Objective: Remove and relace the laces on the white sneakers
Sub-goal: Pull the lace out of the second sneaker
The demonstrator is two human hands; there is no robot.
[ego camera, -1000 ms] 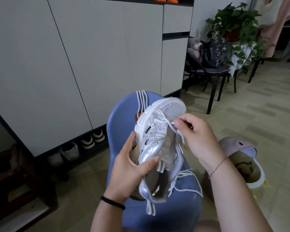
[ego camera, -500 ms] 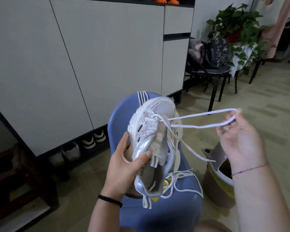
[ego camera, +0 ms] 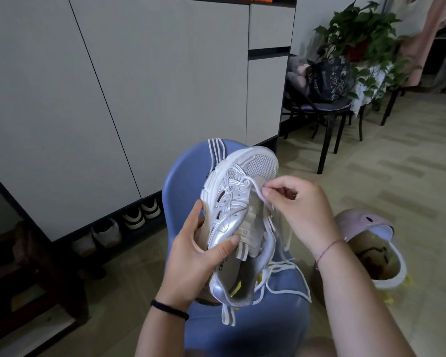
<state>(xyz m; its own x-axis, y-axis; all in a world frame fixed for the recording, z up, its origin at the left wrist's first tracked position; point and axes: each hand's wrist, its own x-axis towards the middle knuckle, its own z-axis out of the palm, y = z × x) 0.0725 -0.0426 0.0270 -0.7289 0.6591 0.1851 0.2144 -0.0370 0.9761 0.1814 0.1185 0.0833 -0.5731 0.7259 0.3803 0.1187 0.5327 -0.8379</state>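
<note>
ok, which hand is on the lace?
The right hand, pinching the lace near the toe; the left hand just grips the sneaker.

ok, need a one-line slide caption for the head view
Left hand holds white sneaker over blue chair; right hand pinches the lace near the toe.

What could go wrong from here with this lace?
The right hand pinches the lace close to the toe eyelets; a hard tug might pull it right out.
The left hand grips the sneaker by one side only, so it could twist.
Slack lying on the blue chair may snag or slip toward the open bin.
</note>
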